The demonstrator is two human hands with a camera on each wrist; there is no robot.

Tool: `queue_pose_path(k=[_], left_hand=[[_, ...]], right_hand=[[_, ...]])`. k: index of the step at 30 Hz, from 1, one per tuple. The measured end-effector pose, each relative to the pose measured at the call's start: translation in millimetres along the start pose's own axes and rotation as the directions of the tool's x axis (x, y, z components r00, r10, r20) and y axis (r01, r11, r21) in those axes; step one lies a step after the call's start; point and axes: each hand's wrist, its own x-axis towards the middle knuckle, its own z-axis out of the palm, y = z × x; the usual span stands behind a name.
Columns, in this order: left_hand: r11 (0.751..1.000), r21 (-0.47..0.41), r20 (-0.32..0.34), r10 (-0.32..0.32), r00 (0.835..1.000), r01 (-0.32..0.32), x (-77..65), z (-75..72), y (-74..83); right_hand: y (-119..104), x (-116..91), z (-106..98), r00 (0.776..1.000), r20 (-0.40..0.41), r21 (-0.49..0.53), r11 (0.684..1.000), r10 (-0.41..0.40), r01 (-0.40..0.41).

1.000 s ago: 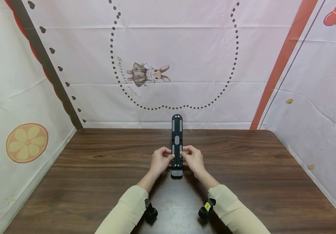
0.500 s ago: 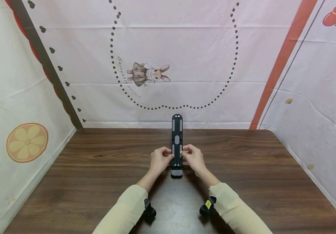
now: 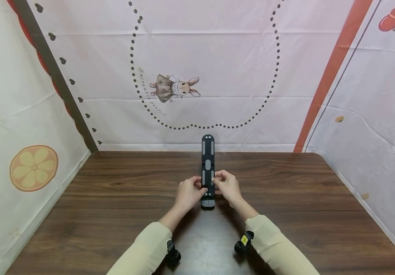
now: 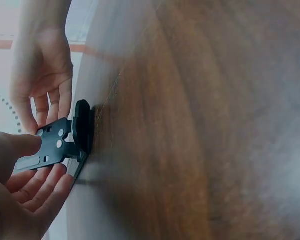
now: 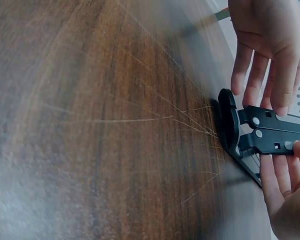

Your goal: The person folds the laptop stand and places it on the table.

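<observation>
A black folding laptop stand (image 3: pixel 208 165) with grey pads, folded into a narrow bar, points away from me at mid-table. Its near end, with a raised lip (image 4: pixel 81 126), touches the table, while the body slopes upward. My left hand (image 3: pixel 188 194) holds the left edge, thumb on top by the near rivets and fingers underneath. On the opposite edge, my right hand (image 3: pixel 228 188) pinches the stand, its thumb on the upper face near a grey pad. In the right wrist view, two flat arms (image 5: pixel 275 131) lie side by side between both hands.
The brown wood-grain table (image 3: pixel 115 198) extends around the stand. White printed cloth (image 3: pixel 238 76) hangs behind it and along both sides. Black wrist cameras (image 3: pixel 173 255) are strapped at both beige sleeves.
My left hand has slid slightly toward the stand's near end, its thumb now lower and farther over the top face. My right hand and the stand stay nearly in place.
</observation>
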Motion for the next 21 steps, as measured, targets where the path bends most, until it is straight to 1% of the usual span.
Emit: queue_pose_path(k=[9, 14, 21], left_hand=[[0.997, 0.065, 0.008, -0.041, 0.999, 0.041, -13.7, -0.6, 2.2], [0.990, 0.128, 0.027, -0.059, 0.998, 0.055, -19.3, 0.5, 2.1], [0.978, 0.192, 0.060, -0.090, 0.994, 0.077, -25.4, 2.2, 5.0]], right_hand=[[0.3, 0.4, 0.5, 1.000, 0.011, 0.003, 1.000, 0.006, -0.006], [-1.1, -1.1, 0.2, 1.000, 0.012, -0.011, 1.000, 0.010, -0.010], [-1.7, -2.1, -0.3, 1.000, 0.007, -0.013, 1.000, 0.008, -0.008]])
